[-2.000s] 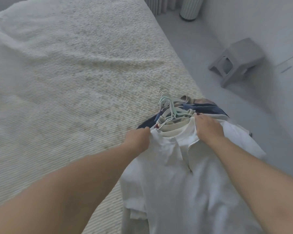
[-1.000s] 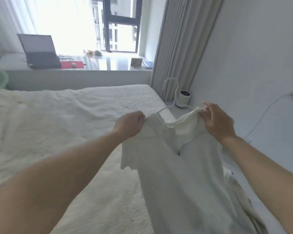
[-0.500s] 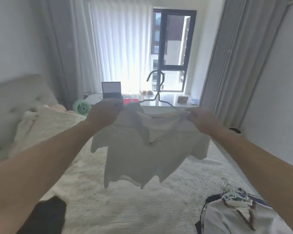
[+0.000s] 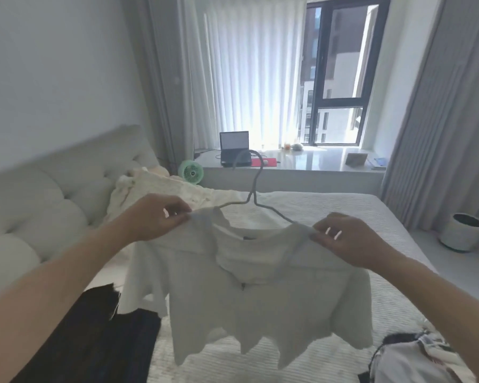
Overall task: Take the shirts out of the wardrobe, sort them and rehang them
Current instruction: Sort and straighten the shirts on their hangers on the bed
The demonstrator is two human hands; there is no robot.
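A white polo shirt (image 4: 260, 305) hangs on a thin grey hanger (image 4: 253, 197) held up over the bed (image 4: 329, 217). My left hand (image 4: 156, 219) pinches the shirt's left shoulder at the hanger's end. At the other shoulder, my right hand (image 4: 351, 239) pinches shirt and hanger together. The hanger's hook points up toward the window. A pile of other shirts on hangers (image 4: 409, 357) lies at the bed's lower right corner. Dark clothing (image 4: 94, 335) lies on the bed at lower left.
A padded headboard (image 4: 53, 189) and pillows (image 4: 161, 186) are at the left. Beyond the bed a window ledge (image 4: 315, 164) carries a laptop (image 4: 234, 147); a green fan (image 4: 190, 172) stands beside it. A round white device (image 4: 465, 230) stands on the floor at right.
I lifted the white shirt off the pile at the bed's edge and raised it on its hanger over the bed. My view swung up toward the window; the shirt now hangs slightly lower.
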